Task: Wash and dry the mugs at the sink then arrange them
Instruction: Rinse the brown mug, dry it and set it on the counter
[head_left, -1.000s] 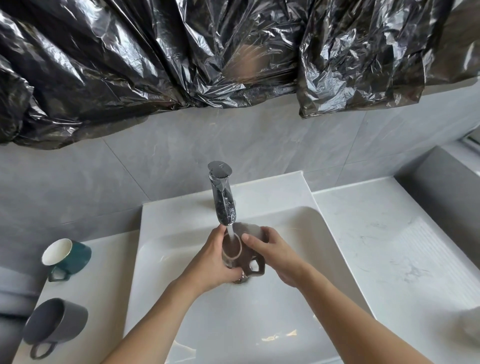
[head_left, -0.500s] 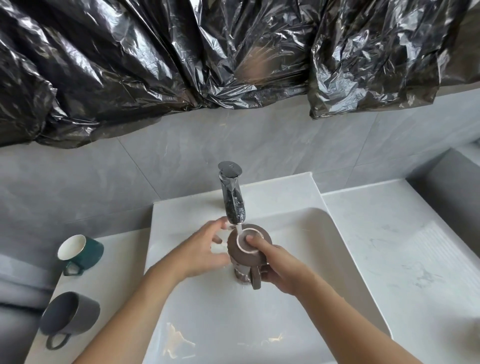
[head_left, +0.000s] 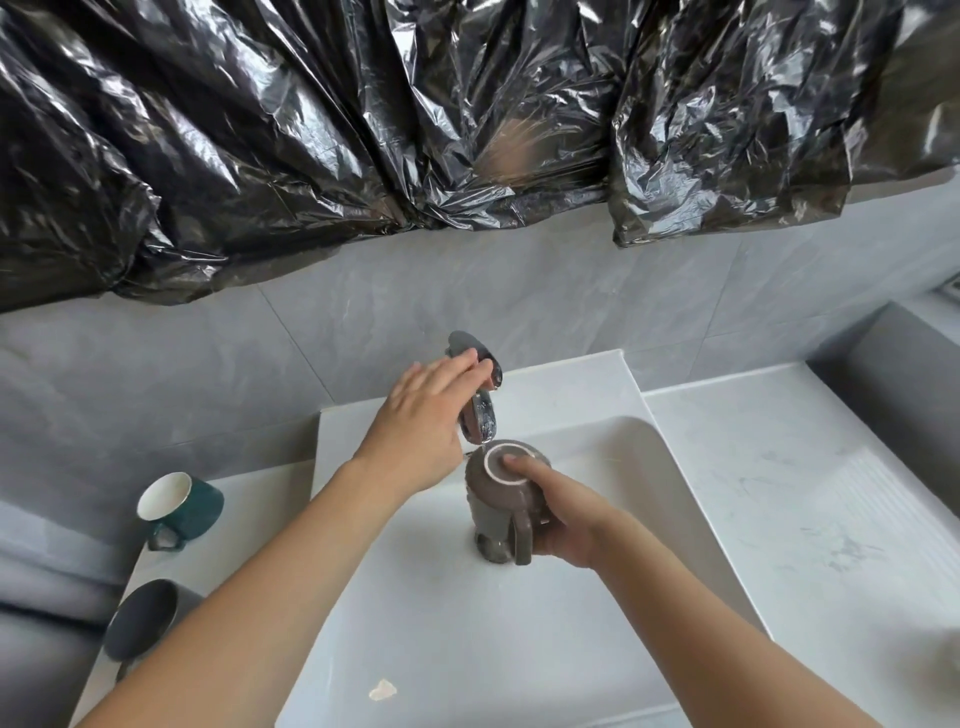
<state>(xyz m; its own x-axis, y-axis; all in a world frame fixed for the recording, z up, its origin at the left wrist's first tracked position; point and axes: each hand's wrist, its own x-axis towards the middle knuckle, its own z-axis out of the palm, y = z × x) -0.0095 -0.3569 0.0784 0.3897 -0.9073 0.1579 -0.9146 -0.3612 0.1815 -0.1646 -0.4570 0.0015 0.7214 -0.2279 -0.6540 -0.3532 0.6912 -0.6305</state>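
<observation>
A brown mug (head_left: 493, 506) is held upside down over the white sink (head_left: 670, 467), its pale base ring facing up just under the faucet spout. My right hand (head_left: 566, 512) grips it from the right, thumb on the base, handle toward me. My left hand (head_left: 423, 421) rests on top of the chrome faucet (head_left: 480, 418), fingers laid flat over its lever. A green mug (head_left: 179, 506) with a white inside and a grey mug (head_left: 145, 618) lie on their sides on the counter to the left of the sink.
White marble counter (head_left: 805, 493) runs to the right of the sink, with a ribbed draining area. Grey tiled wall stands behind, and crinkled black plastic sheeting (head_left: 415, 114) hangs above it. A small pale scrap (head_left: 383, 690) lies in the near basin.
My left hand let go of the brown mug and rose onto the faucet lever. The mug was turned from rim-up to upside down, now held by my right hand alone. The water stream has thinned.
</observation>
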